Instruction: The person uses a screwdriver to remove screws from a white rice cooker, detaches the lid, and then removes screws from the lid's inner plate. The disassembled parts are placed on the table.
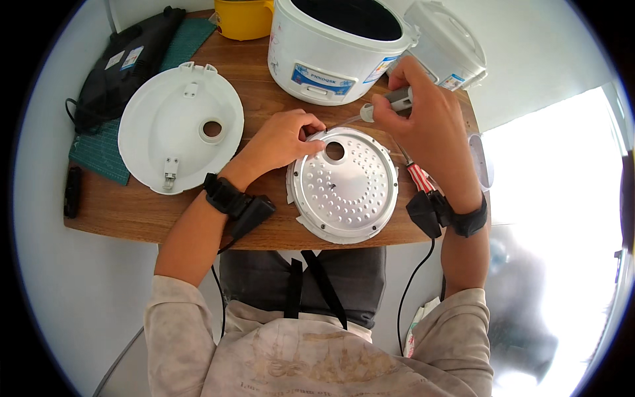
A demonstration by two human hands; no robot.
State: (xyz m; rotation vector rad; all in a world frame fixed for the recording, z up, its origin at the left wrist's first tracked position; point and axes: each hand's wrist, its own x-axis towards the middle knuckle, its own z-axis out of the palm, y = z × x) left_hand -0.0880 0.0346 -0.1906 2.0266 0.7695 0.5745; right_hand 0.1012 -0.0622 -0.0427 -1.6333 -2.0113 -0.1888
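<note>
A round silver metal inner lid (344, 188), dimpled and with one large hole, lies at the table's front edge. My left hand (284, 139) is closed at its upper left rim, thumb on the metal and fingers curled close to the screwdriver's tip. Whether those fingers also pinch a screw is hidden. In my closed right hand (426, 119) is a screwdriver (368, 113) with a grey handle. Its thin shaft slants down to the left, the tip at the lid's rim by my left fingertips.
A white plastic lid shell (149, 132) lies left, partly over a green cutting mat (99, 159). Behind stand a white rice cooker body (297, 56), a yellow cup (243, 20) and a white lidded container (443, 40). A red-striped screwdriver (419, 177) lies near my right wrist.
</note>
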